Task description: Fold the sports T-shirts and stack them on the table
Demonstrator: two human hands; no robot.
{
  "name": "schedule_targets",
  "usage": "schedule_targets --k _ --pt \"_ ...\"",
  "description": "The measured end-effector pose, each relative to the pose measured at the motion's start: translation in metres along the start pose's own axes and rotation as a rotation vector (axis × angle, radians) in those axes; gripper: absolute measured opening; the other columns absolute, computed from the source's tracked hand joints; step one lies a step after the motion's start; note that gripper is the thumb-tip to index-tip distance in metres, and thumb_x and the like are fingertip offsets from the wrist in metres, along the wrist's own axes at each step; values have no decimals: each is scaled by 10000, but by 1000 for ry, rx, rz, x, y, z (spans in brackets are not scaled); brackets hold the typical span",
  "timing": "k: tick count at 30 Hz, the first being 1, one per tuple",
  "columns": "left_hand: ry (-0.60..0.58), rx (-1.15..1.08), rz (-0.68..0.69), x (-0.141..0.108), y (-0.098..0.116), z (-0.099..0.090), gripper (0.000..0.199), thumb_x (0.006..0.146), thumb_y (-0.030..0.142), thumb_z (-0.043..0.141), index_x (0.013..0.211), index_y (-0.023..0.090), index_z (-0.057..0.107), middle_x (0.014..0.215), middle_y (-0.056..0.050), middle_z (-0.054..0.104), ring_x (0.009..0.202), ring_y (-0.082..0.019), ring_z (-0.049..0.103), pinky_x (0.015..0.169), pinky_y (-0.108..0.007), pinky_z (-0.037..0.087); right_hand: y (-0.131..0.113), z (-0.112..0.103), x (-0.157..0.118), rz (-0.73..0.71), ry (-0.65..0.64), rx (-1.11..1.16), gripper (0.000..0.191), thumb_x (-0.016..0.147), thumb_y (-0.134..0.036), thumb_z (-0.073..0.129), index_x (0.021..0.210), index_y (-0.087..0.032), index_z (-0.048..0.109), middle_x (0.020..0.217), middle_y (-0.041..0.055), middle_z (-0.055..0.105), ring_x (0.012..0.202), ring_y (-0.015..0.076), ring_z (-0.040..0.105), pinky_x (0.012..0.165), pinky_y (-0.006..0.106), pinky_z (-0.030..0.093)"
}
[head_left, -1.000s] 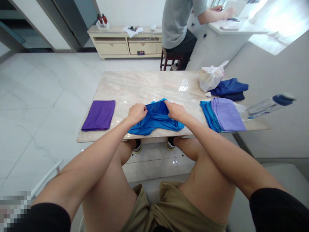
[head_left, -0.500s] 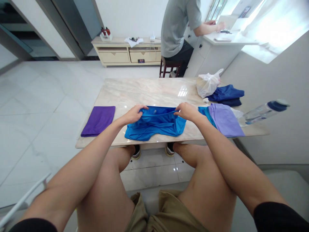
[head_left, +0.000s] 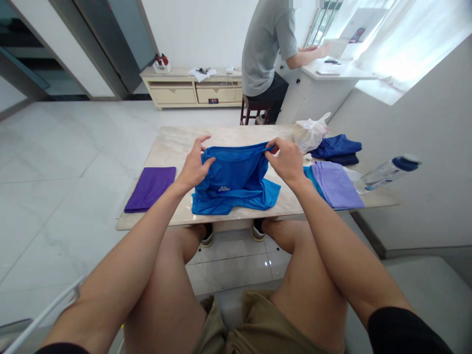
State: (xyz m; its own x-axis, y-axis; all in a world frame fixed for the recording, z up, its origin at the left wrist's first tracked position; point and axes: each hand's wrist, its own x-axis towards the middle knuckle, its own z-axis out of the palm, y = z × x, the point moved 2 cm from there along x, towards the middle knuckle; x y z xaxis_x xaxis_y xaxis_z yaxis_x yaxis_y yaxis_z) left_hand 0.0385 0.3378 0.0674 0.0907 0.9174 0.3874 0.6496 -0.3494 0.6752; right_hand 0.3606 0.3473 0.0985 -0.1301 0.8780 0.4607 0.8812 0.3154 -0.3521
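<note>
A blue garment (head_left: pixel 236 172) with a small white logo lies partly on the marble table, its far edge lifted. My right hand (head_left: pixel 285 158) pinches the upper right corner of the cloth. At the upper left corner, my left hand (head_left: pixel 196 163) has its thumb and fingers apart, with the thumb against the fabric. A folded purple cloth (head_left: pixel 150 189) lies left of my left forearm. To the right of the garment, a folded lavender cloth (head_left: pixel 337 184) rests over a teal one (head_left: pixel 313 179).
The marble table (head_left: pixel 221 133) also bears a white plastic bag (head_left: pixel 312 132), dark blue clothes (head_left: pixel 337 147) and a clear bottle (head_left: pixel 387 172) at the right. Beyond it, a person in a grey shirt (head_left: pixel 263 54) sits at a white counter (head_left: pixel 332 73). A low cabinet (head_left: pixel 175 96) stands by the wall.
Both hands have moved away from me and raised the garment's far edge, so its logo side shows. The fingers of my left hand have spread apart. The view has shifted slightly.
</note>
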Motion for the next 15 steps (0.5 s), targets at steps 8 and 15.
schedule_targets --k 8,15 --pt "-296 296 -222 -10 -18 -20 325 868 485 710 692 212 727 597 -35 609 685 -236 598 688 -354 432 14 23 -4 2 58 9 317 1027 -219 576 1281 -199 765 1085 140 760 1120 358 666 1000 479 536" --pt "-715 136 -203 -37 -25 -16 265 753 492 744 695 240 688 672 -16 664 680 -217 573 632 -322 390 21 30 7 -1 107 236 370 1146 -400 471 1041 -214 773 1044 126 797 1055 295 689 1037 461 537"
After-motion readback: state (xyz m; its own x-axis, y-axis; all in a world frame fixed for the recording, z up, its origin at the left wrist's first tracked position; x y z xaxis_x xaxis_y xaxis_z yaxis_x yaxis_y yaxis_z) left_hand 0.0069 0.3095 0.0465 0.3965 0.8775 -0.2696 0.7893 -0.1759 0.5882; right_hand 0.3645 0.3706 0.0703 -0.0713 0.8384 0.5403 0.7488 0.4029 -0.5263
